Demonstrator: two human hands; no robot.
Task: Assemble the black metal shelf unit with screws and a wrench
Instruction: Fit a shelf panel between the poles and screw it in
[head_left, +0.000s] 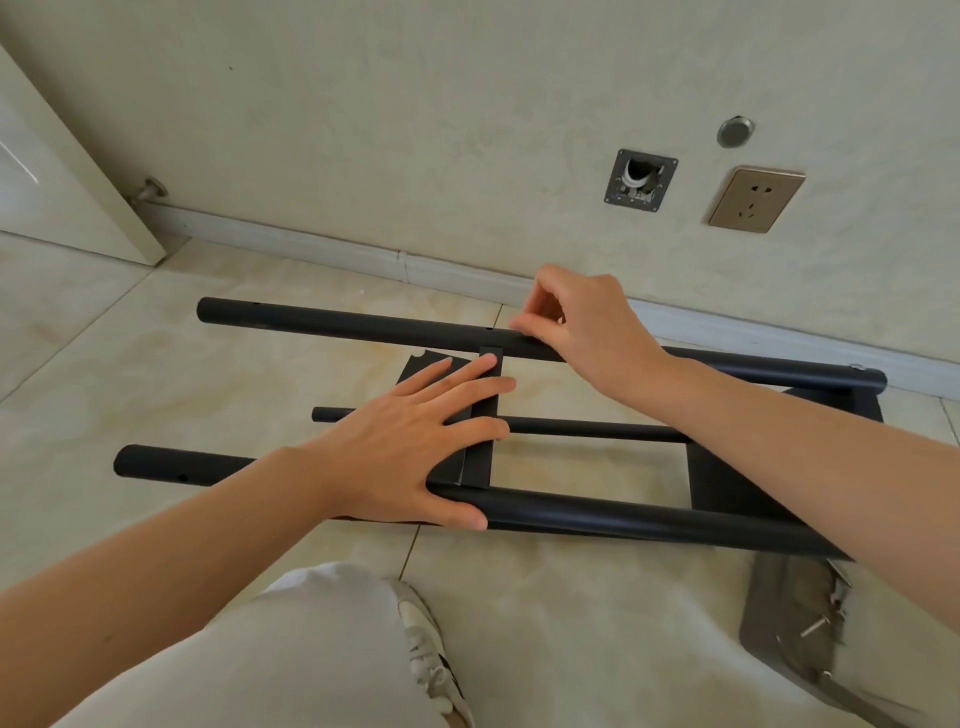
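left hand (415, 441): lying palm down on the shelf panel (478, 415), fingers (480, 383) straight and spread, pointing right; thumb resting along the near tube (623, 517). Forearm is coming in from lower left, over the knee (311, 623).
right hand (582, 322): reaching in from the right, wrist bent down over the far tube (337, 323). Thumb and forefinger are pinching something small at the tube's top, by a hole; other fingers curled. Cannot tell what the pinched part is, too small.
frame: lying flat on the floor (156, 364), just in front of the skirting (311, 244). Far tube and near tube are running roughly parallel, left to right, with a thin rod (597, 430) between them. Both tubes are showing small holes near their left ends.
shelf panel: sitting crosswise between the two tubes, far edge touching the far tube, near edge at the near tube, under the left hand.
right end: a second black panel (727, 483) is joining the tubes, partly hidden by the right forearm.
bag (789, 618): clear plastic, lying on the floor at lower right, near the near tube's end; holding bolts (815, 626), exact count unclear.
wall (467, 130): carrying a socket (756, 199), an open wall box (640, 179) and a round cap (735, 131).
left edge: door (62, 197) with a stop (148, 191).
bottom: shoe (426, 649) beside the knee.
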